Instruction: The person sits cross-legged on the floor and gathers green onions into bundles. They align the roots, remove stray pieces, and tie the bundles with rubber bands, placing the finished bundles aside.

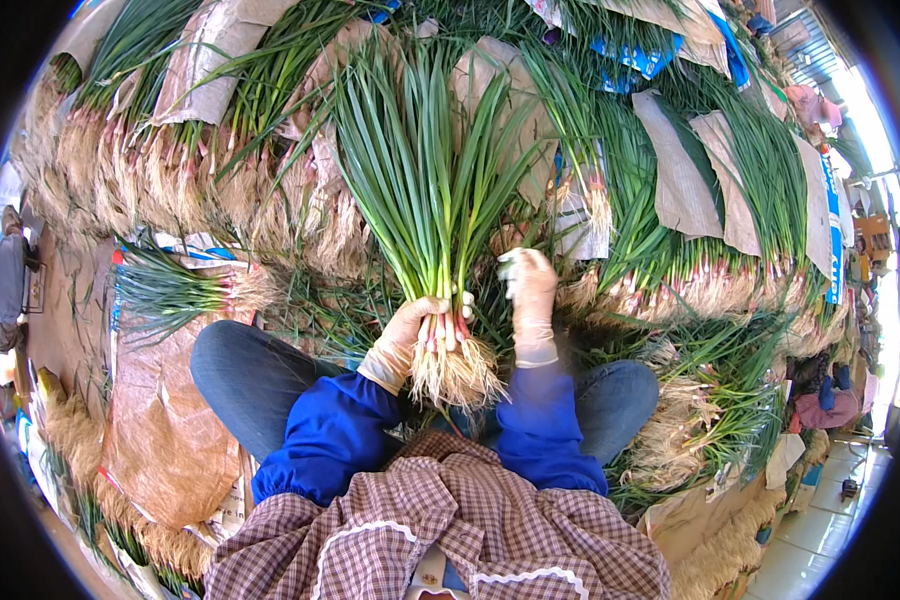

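My left hand (pixel 409 334), in a pale glove, is closed around the lower stems of a bunch of green onions (pixel 435 195). Its long green leaves fan out away from me, and the pinkish-white bases and stringy roots hang towards my lap. Just right of the stems, my right hand (pixel 529 281), also gloved, is raised with bent fingers, apart from the bunch. It is slightly blurred, and whether anything lies between its fingertips does not show.
Rows of green onions (pixel 757 195) lie ahead, partly under paper strips (pixel 675 165). A smaller bunch (pixel 195 291) rests on a brown sack (pixel 172 420) at left. Loose onions (pixel 675 427) are heaped by my right knee. Another person (pixel 832 405) sits far right.
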Tool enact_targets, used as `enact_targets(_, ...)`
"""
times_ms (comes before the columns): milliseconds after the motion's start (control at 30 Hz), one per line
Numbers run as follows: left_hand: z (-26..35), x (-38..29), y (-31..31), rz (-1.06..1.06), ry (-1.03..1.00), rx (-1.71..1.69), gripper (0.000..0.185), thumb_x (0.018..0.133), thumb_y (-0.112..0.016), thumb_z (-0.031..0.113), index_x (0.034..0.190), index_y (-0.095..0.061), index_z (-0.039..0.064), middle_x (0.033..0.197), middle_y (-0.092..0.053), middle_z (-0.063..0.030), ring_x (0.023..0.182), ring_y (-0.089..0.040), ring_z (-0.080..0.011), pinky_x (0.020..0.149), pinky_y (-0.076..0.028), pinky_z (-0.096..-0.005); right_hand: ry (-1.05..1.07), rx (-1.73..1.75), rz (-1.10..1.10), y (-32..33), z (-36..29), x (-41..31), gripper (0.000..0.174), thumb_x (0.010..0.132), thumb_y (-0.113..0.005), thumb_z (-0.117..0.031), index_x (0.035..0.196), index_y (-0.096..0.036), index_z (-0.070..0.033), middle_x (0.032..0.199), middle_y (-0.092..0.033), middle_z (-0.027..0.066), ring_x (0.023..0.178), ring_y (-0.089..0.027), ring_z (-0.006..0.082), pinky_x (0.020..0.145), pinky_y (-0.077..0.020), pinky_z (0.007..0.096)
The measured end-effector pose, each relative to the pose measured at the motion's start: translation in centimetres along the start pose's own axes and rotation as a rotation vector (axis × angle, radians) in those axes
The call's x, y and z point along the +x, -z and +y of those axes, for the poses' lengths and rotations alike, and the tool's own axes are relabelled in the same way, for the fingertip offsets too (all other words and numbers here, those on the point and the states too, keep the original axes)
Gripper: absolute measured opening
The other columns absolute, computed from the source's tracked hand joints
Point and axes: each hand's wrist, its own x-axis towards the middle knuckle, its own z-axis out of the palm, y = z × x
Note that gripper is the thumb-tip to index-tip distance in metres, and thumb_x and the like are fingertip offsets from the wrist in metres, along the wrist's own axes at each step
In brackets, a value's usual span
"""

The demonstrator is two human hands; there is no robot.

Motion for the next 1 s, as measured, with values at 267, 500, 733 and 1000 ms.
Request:
enact_targets(267, -0.8, 0.2, 0.8, -0.004, 0.057, 0.022, 0.043, 0.08, -0.057, 0.02, 0.114, -0.056, -0.007, 0.092, -0.066, -0.0192, 0.067, -0.067, -0.0265, 0.061, -0.058, -0.0331, -0.188, 0.0, -0.398, -0.8, -0.3, -0.4, 0.033, 0.089, -0.065, -0.042, 0.08, -0.061, -0.009, 0.064, -0.053, -0.0021, 0.049, -0.047, 0.0061, 0.044, -0.036, 0.0199)
enact_targets(500, -0.6, -0.6, -1.0, 0.03, 0.04, -0.052, 0.049, 0.075, -0.064, 0.02, 0.115, -0.054, -0.006, 0.096, -0.066, -0.0208, 0.075, -0.067, -0.0246, 0.069, -0.058, -0.035, 0.023, 0.25, 0.104, -1.2, 1.6, -0.6, 0.022, 0.092, -0.062, -0.032, 0.085, -0.059, -0.011, 0.062, -0.052, -0.0032, 0.046, -0.045, 0.0068, 0.043, -0.0362, 0.0209)
enact_targets(733, -0.4, -0.7, -1.2, 0.038, 0.06, 0.032, 0.049, 0.074, -0.062, 0.018, 0.115, -0.055, -0.007, 0.088, -0.068, -0.0185, 0.073, -0.067, -0.0238, 0.066, -0.058, -0.0315, -0.222, 0.266, -0.348, 0.1, -0.1, -3.4, 0.038, 0.09, -0.064, -0.03, 0.105, -0.06, 0.004, 0.091, -0.066, 0.0119, 0.084, -0.064, 0.0176, 0.077, -0.053, 0.0337)
enact_targets(1000, -0.6, -0.3, -0.8, 0.145, 0.089, 0.226, 0.031, 0.079, -0.057, 0.018, 0.096, -0.058, -0.009, 0.085, -0.064, -0.0212, 0.067, -0.06, -0.0252, 0.062, -0.052, -0.0307, 0.588, -1.018, -0.057, 0.7, -0.4, -4.3, 0.013, 0.081, -0.064, -0.016, 0.075, -0.058, -0.005, 0.073, -0.06, 0.0123, 0.069, -0.059, 0.0289, 0.061, -0.0484, 0.0418)
